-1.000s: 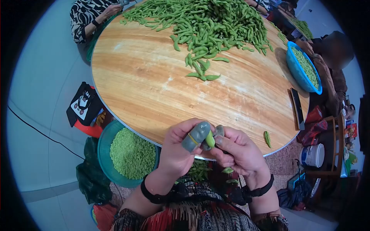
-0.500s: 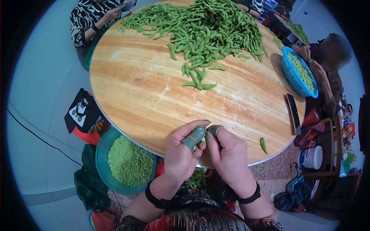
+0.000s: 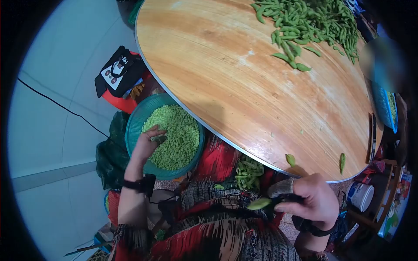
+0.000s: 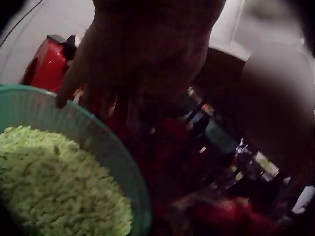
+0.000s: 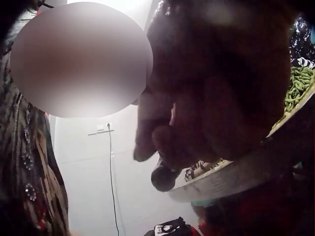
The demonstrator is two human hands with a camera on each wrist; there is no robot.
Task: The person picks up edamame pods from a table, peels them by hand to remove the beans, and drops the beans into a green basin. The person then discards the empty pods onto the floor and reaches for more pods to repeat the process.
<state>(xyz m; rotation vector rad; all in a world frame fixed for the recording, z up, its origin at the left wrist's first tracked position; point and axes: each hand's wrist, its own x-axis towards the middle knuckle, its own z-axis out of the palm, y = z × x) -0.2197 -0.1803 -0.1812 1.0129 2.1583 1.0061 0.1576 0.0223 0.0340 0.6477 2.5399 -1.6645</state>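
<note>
A round wooden table [image 3: 226, 87] is filling the upper part of the head view, carrying a heap of edamame pods [image 3: 313, 21] at its far side. Below its near edge, a teal basket [image 3: 130, 130] is sitting beside the person's lap, holding shelled beans [image 3: 178, 139]. The left hand [image 3: 146, 145] is hovering over the basket's rim, its fingers hanging loose and slightly spread just above the beans, gripping nothing visible. The right hand [image 3: 315, 200], wearing a grey finger guard [image 3: 282, 187], is sitting low over the lap and pinching one end of an edamame pod [image 3: 260, 203]. The pod is jutting out beyond the fingertips toward the person's left, roughly level and well apart from the basket.
</note>
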